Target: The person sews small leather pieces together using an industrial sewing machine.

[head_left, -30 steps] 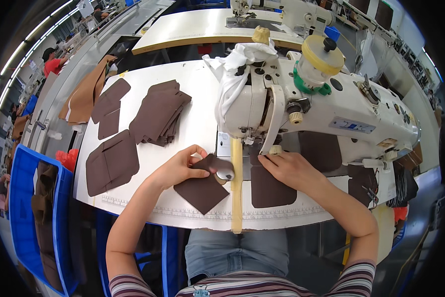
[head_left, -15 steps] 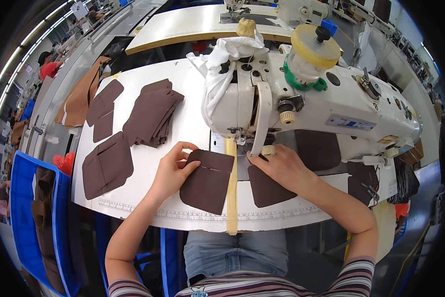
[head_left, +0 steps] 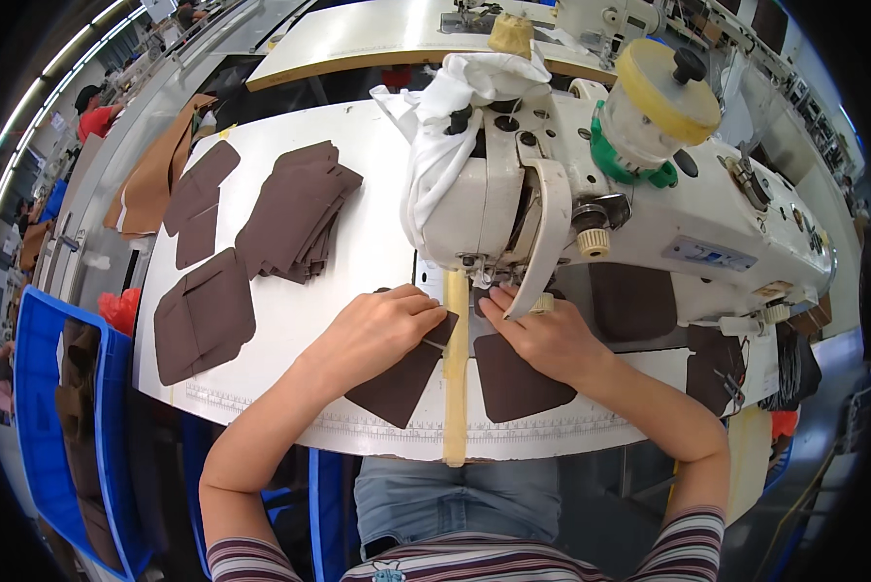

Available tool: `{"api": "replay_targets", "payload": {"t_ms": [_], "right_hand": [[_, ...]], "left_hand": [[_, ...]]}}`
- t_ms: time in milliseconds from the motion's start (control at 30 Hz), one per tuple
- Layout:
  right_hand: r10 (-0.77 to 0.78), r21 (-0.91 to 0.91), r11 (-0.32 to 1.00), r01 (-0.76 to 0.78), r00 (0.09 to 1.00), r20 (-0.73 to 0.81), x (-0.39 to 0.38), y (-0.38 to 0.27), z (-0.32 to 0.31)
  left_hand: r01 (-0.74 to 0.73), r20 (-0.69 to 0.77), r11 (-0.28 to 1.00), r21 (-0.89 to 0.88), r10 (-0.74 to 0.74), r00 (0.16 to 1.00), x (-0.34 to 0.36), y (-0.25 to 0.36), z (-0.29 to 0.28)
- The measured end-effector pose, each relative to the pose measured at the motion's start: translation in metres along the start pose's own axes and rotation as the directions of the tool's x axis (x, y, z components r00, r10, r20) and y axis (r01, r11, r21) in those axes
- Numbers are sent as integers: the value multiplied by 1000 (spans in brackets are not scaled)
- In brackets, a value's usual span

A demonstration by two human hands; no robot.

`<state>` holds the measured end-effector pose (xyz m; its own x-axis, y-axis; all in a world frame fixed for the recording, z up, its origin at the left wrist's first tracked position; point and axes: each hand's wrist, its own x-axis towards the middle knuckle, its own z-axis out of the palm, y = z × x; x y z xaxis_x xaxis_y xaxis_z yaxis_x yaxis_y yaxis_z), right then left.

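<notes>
Left hand (head_left: 382, 330): back up, fingers bent and close together, tips toward the right; thumb not visible, grip unclear.
Left wrist (head_left: 323, 367): hand angles inward from the forearm.
Left forearm (head_left: 266, 422): runs diagonally up and right.
Left elbow (head_left: 220, 475): bent, flared out.
Right hand (head_left: 552, 339): back up, fingers bent, tips forward and left; undersides hidden, grip unclear.
Right wrist (head_left: 602, 367): roughly in line with the forearm.
Right forearm (head_left: 654, 398): slants up and left.
Right elbow (head_left: 707, 456): bent, flared out.
Spacing: hands near each other, not touching; elbows well apart.
</notes>
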<state>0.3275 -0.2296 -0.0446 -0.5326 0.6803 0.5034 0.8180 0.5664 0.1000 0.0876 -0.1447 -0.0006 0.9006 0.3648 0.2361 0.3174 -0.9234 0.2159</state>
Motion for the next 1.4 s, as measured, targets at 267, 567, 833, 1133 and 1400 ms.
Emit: {"api": "replay_targets", "payload": {"t_ms": [267,567,833,1133,1400], "right_hand": [[8,-11,1000,-8,1000,-16,6,3,12],[-2,-73,997,-1,999,-40,7,1,15],[42,-24,999,-44,996,-75,11,0,12],[20,-55,998,-27,992,-121,11,-1,14],[9,-65,998,-15,996,-92,9,-1,14]], "left_hand": [[-46,62,999,24,45,997,-4,1,-2],[-44,-323,999,-7,39,946,2,-10,32],[-95,-231,995,-17,88,969,6,-9,45],[-205,-244,969,140,234,941,14,-15,42],[-209,-237,969,136,236,942,16,-16,42]]}}
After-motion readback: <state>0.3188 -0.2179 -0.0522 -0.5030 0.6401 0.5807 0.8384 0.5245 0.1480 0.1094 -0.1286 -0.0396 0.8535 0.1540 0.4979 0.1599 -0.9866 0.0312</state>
